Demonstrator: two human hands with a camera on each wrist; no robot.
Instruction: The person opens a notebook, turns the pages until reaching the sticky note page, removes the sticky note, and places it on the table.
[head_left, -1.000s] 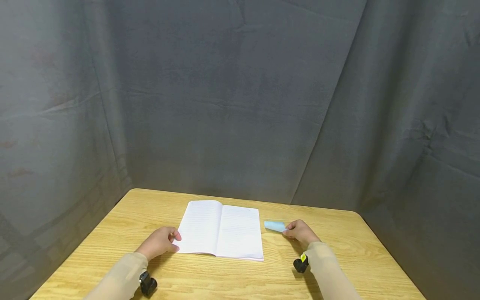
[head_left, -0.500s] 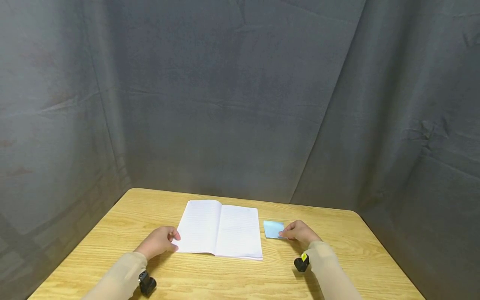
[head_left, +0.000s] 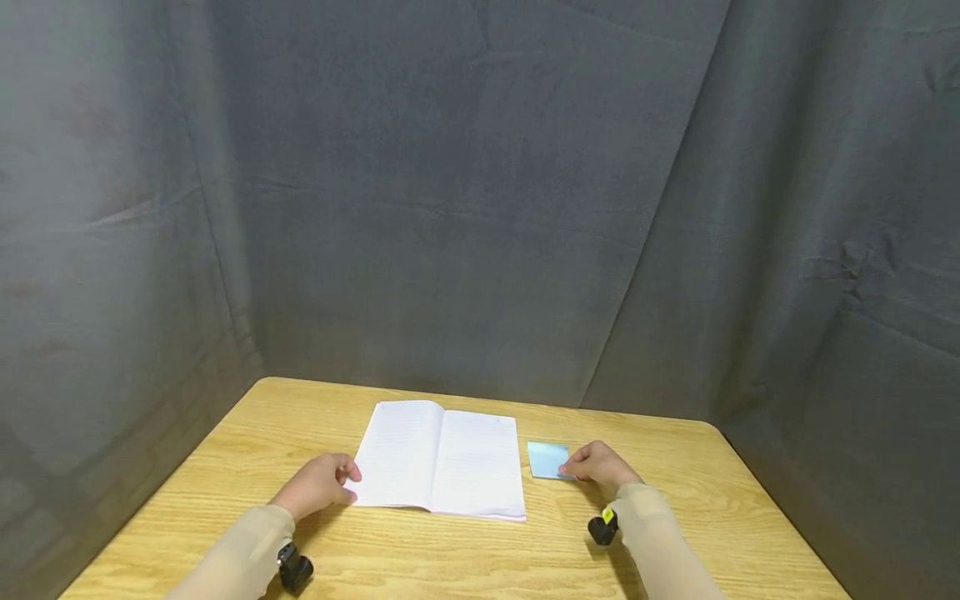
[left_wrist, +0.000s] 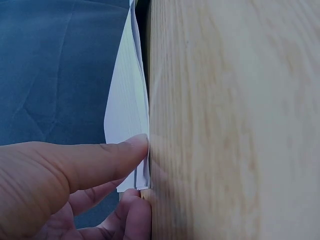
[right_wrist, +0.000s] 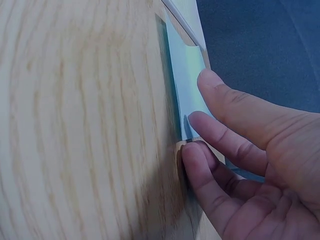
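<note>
An open lined notebook (head_left: 480, 462) lies on the wooden table, its white pages facing up. My left hand (head_left: 318, 485) holds its near left corner. In the left wrist view the thumb (left_wrist: 135, 145) lies over the page edges, and the other fingers curl at the corner below. To the right of the notebook is a small light-blue sticky note (head_left: 546, 458), slightly bowed. My right hand (head_left: 600, 465) pinches its right side. Close up in the right wrist view, fingertips (right_wrist: 197, 120) meet the end of the blue sheet, which casts a shadow on the wood.
The wooden table (head_left: 420, 554) has rounded far corners. Grey cloth (head_left: 450, 208) hangs behind it and along both sides. A small black camera is strapped to each wrist, such as the one on the right wrist (head_left: 602, 527).
The sticky note was curled up a second ago and has since come down flatter, showing more of its blue face. My right fingers shifted slightly left; my left hand stayed at the notebook corner.
</note>
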